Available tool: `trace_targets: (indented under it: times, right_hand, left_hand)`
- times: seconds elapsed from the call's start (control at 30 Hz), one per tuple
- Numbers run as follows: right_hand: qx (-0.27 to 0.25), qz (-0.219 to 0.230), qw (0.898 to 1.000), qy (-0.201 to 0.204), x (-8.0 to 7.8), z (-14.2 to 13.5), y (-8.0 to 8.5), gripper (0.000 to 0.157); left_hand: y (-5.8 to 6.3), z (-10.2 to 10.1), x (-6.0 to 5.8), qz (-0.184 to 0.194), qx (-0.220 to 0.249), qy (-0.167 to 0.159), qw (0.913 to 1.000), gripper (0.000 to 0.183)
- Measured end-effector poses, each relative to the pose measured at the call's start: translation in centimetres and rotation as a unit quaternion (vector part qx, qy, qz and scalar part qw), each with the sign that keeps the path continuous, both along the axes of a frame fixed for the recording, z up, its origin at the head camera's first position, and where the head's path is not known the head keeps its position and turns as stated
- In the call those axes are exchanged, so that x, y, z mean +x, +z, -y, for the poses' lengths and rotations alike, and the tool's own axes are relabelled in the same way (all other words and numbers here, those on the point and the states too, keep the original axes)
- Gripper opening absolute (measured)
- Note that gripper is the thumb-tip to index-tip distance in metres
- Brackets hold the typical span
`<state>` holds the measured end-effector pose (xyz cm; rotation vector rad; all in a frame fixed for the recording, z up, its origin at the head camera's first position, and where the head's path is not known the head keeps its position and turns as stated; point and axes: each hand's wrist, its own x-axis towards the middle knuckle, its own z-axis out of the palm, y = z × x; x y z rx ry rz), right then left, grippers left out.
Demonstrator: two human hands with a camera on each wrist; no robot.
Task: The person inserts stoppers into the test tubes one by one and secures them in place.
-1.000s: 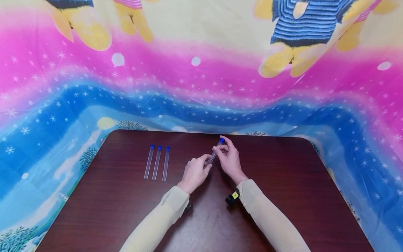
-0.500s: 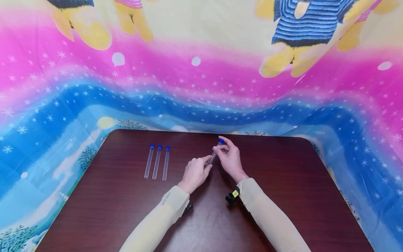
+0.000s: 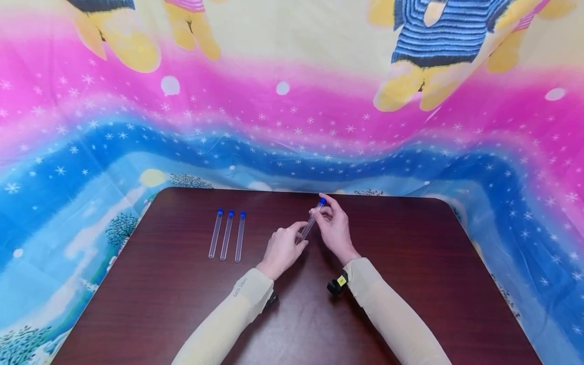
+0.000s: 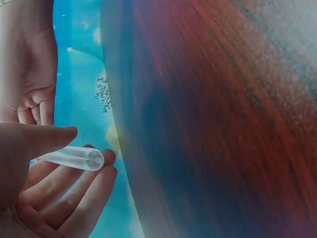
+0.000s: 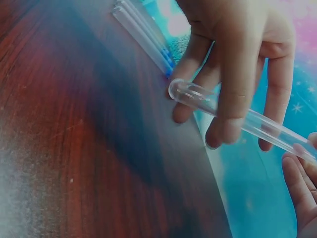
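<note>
A clear test tube with a blue cap slants above the table between two hands. My left hand pinches its rounded lower end between thumb and fingers; in the left wrist view that end of the tube points out past the thumb. Near the capped end, my right hand grips the tube, its index finger reaching to the cap. The right wrist view has the tube lying across the left hand's fingers, while its cap is out of frame.
Three more capped test tubes lie roughly side by side on the dark wooden table, left of the hands. Behind the table's far edge hangs a colourful printed cloth. A small black device sits at the right wrist.
The capped end and the right hand's fingertips have shifted very slightly up and away. Both hands keep their hold on the test tube, and the tubes on the table stay put.
</note>
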<state>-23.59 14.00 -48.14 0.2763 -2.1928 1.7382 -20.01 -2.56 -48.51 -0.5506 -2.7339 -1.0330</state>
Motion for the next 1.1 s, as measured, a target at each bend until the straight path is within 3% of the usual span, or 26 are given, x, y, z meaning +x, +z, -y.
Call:
trace_targets:
  times: [0.23, 0.53, 0.77, 1.1]
  right_hand:
    - [0.003, -0.019, 1.0, -0.009, 0.5, 0.2, 1.4, 0.051]
    - [-0.025, 0.012, 0.999, 0.017, 1.4, 0.4, 3.3, 0.053]
    - [-0.03, -0.001, 1.0, 0.0, -0.3, 0.2, 0.7, 0.062]
    - [-0.037, -0.041, 0.998, -0.019, -0.3, 0.5, 0.7, 0.056]
  left_hand:
    - [-0.3, 0.0, -0.2, -0.004, 0.017, -0.013, 0.9998, 0.037]
    - [0.2, 0.0, -0.4, -0.009, 0.018, -0.013, 0.9997, 0.034]
    - [0.4, 0.0, -0.3, -0.02, 0.008, -0.009, 0.9997, 0.035]
    - [0.8, 0.1, -0.3, -0.038, 0.015, -0.015, 0.999, 0.034]
